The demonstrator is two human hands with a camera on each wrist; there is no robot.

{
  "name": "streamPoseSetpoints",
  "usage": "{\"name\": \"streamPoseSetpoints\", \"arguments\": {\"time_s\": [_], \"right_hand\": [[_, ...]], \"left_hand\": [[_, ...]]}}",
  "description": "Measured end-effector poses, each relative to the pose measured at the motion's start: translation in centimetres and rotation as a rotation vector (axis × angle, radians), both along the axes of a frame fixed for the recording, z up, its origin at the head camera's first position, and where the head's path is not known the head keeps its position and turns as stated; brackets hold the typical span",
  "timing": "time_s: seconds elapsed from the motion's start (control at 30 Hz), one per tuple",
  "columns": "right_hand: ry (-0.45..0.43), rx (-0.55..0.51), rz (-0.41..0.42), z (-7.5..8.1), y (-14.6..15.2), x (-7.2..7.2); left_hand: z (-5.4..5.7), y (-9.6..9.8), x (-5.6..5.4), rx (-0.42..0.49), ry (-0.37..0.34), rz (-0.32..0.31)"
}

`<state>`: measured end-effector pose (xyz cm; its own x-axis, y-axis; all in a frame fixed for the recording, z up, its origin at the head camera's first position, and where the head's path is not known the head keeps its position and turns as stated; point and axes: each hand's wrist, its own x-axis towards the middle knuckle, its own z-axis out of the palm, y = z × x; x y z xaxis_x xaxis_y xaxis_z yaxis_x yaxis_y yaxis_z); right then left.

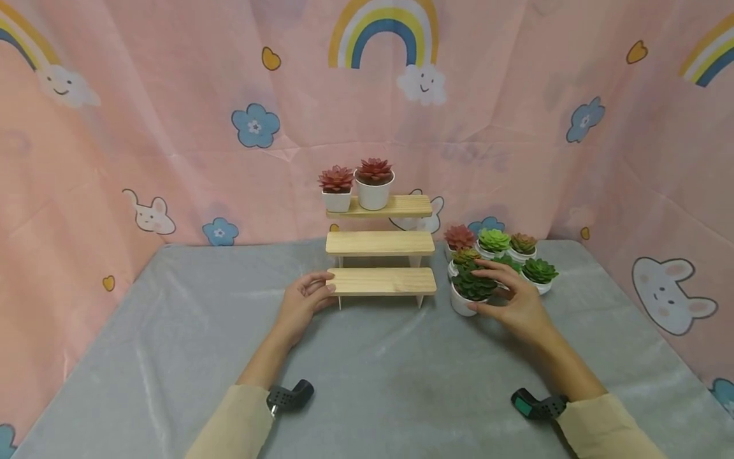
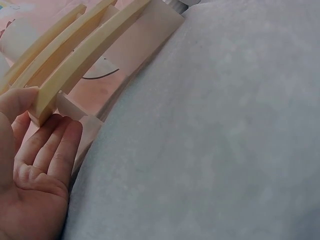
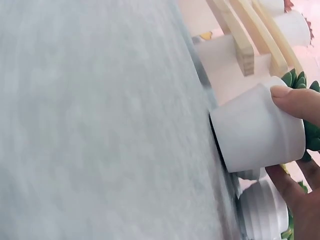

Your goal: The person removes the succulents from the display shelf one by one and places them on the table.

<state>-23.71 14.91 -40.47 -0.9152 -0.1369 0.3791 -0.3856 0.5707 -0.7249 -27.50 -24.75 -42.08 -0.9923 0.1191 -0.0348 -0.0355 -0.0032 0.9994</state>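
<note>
A three-tier wooden display stand (image 1: pixel 381 280) stands mid-table. My left hand (image 1: pixel 302 303) holds the left end of its lowest shelf; in the left wrist view the thumb lies at the top of the shelf end (image 2: pixel 47 102) and the fingers are beneath. To the right of the stand, my right hand (image 1: pixel 518 309) grips a dark green potted succulent (image 1: pixel 473 284). In the right wrist view its round white pot (image 3: pixel 257 130) sits between thumb and fingers, the thumb on the rim and the base close to the cloth.
Two red succulents, one in a square pot (image 1: pixel 337 201) and one in a round pot (image 1: pixel 374 194), stand on the top shelf's left half. Behind my right hand cluster several more, including a red one (image 1: pixel 459 237), a bright green one (image 1: pixel 494 240) and a green one (image 1: pixel 540 271). Grey cloth (image 1: pixel 367 382) covers the table.
</note>
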Motion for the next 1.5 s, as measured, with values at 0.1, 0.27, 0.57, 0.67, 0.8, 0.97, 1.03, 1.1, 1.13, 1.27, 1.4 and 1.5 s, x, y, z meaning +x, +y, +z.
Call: {"name": "streamPoseSetpoints", "arguments": {"time_s": [0.1,0.27,0.57,0.67,0.8,0.97,1.03,1.1,1.13,1.27,1.4,1.5], "right_hand": [[-0.005,0.014,-0.002,0.1,0.3,-0.1],[-0.031,-0.022,0.017,0.2,0.4,-0.1],[0.008,-0.056,0.029,0.7,0.1,0.1],[-0.001,-0.012,0.002,1.0,0.2,0.1],[0.037,0.027,-0.002,2.0,0.4,0.4],[0.105,0.013,0.002,4.4,0.2,1.1],[0.122,0.013,0.015,5.6,-0.4,1.1],[0.132,0.025,0.043,7.0,-1.3,0.7],[0.137,0.041,0.056,7.7,-1.8,0.5],[0.166,0.083,0.112,10.7,-4.2,-0.8],[0.179,0.049,0.156,13.2,-6.2,-2.8],[0.148,-0.002,0.180,14.4,-7.3,-4.6]], "left_hand": [[0.2,-0.1,0.0,-0.007,0.001,-0.001],[0.3,-0.2,0.0,-0.008,0.000,0.005],[0.4,-0.5,0.1,0.003,0.011,-0.006],[0.4,-0.5,0.1,0.000,0.010,-0.006],[0.3,-0.4,0.0,0.014,0.010,-0.011],[-0.1,0.0,-0.1,0.031,0.009,-0.025],[-0.2,0.1,-0.1,0.027,0.007,-0.022],[-0.2,0.1,-0.1,0.025,0.007,-0.015],[-0.2,0.0,0.0,0.025,0.007,-0.010],[-0.1,-0.1,0.0,0.025,0.004,-0.003],[-0.2,-0.2,-0.1,0.028,0.003,-0.015],[-0.2,-0.1,-0.1,0.029,0.003,-0.016]]}}
